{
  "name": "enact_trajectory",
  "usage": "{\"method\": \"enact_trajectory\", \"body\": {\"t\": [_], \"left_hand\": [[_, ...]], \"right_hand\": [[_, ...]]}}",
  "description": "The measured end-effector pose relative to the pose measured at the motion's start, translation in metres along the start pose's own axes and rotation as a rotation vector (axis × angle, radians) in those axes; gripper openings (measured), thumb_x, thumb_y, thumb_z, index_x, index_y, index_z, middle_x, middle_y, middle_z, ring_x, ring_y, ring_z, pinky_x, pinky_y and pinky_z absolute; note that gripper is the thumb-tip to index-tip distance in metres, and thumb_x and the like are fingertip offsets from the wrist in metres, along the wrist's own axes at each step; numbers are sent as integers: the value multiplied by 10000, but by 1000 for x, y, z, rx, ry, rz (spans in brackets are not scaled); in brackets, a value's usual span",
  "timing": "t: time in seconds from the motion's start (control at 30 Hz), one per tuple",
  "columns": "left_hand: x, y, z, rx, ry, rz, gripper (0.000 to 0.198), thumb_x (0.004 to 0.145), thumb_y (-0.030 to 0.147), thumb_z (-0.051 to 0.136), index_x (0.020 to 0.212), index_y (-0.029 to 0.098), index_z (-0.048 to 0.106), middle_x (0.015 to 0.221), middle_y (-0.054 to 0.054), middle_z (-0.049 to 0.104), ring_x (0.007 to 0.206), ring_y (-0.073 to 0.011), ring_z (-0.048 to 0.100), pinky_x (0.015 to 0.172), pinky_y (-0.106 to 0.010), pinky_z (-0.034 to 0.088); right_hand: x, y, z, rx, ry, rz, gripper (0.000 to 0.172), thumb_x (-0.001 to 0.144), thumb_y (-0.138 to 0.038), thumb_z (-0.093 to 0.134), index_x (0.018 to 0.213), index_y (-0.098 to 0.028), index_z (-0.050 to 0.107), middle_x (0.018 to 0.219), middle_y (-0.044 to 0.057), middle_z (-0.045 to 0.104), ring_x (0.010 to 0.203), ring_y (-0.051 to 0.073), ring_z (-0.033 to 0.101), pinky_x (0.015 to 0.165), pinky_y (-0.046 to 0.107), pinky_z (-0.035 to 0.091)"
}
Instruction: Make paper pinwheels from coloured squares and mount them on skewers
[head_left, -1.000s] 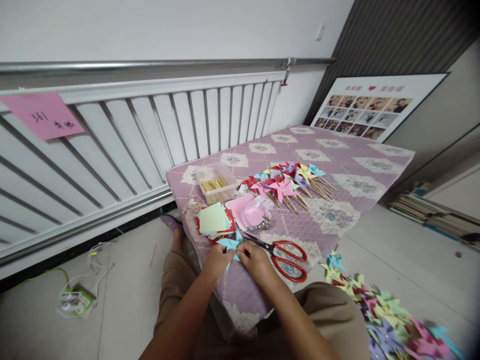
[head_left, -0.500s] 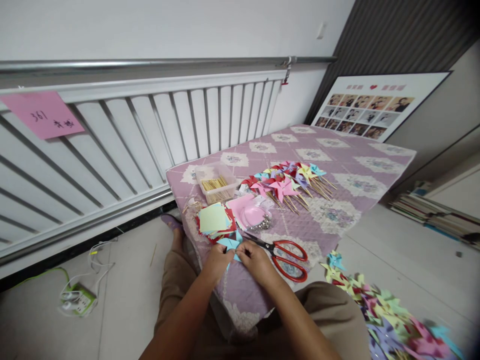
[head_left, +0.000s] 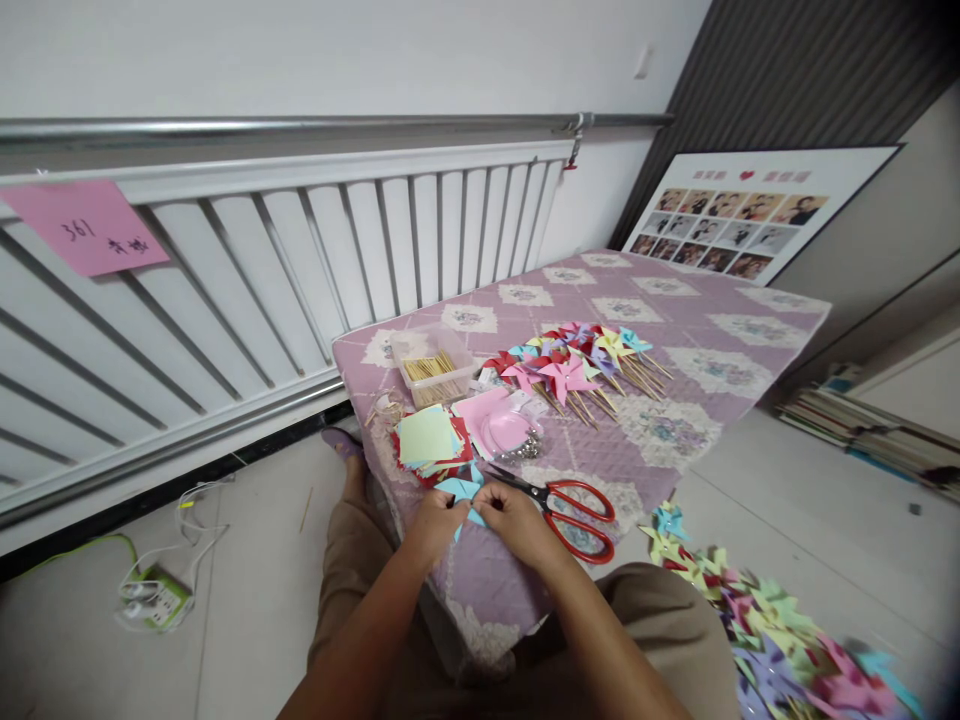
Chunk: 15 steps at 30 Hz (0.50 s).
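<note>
From far off, I see a soft purple cloth point(head_left: 487, 575). Over it, low in the middle of the frame, is thin, pointy blue paper point(head_left: 457, 488). The left hand point(head_left: 435, 525) pinches one side, the right hand point(head_left: 517, 522) pinches near its middle, fingers nearly closed. A gentle, steady pinch should stop creases. Above are flat square papers point(head_left: 429, 440); to the right, red-looped scissors point(head_left: 540, 493).

Trousers point(head_left: 667, 630): were plain brown, loose in cut, with soft creases over the right thigh
Left trouser leg point(head_left: 343, 565): was the same brown and ended above a bare ankle
Shoe point(head_left: 337, 438): was purple and low-cut, its finer details too small to tell
Forearms point(head_left: 596, 630): were bare as far as they showed
Left hand point(head_left: 433, 525), right hand point(head_left: 516, 518): were both bare
</note>
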<state>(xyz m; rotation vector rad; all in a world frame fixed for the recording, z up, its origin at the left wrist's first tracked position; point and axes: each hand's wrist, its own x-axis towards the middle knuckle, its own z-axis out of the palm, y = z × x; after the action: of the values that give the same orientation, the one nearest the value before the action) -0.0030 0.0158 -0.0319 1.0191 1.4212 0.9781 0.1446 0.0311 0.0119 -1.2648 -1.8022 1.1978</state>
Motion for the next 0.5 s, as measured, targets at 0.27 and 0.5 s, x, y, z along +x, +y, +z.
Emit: {"method": "enact_trajectory", "body": {"t": [0.27,0.5], "left_hand": [[-1,4,-1,-3,-15,22,188,702,286,563,792,153,661,650,21,598,574,-118,489,558,-217,384],[0,2,-2,10,-7,30,179,701,280,559,779,153,658,653,19,600,587,-125,501,569,-221,399]], "right_hand": [[1,-2,-1,32,-14,40,143,746,-282,557,640,-188,582,634,-29,549,610,134,499,596,245,398],[1,-2,-1,50,-15,51,137,749,-262,555,643,-186,596,627,-29,557,611,134,504,589,241,396]]}}
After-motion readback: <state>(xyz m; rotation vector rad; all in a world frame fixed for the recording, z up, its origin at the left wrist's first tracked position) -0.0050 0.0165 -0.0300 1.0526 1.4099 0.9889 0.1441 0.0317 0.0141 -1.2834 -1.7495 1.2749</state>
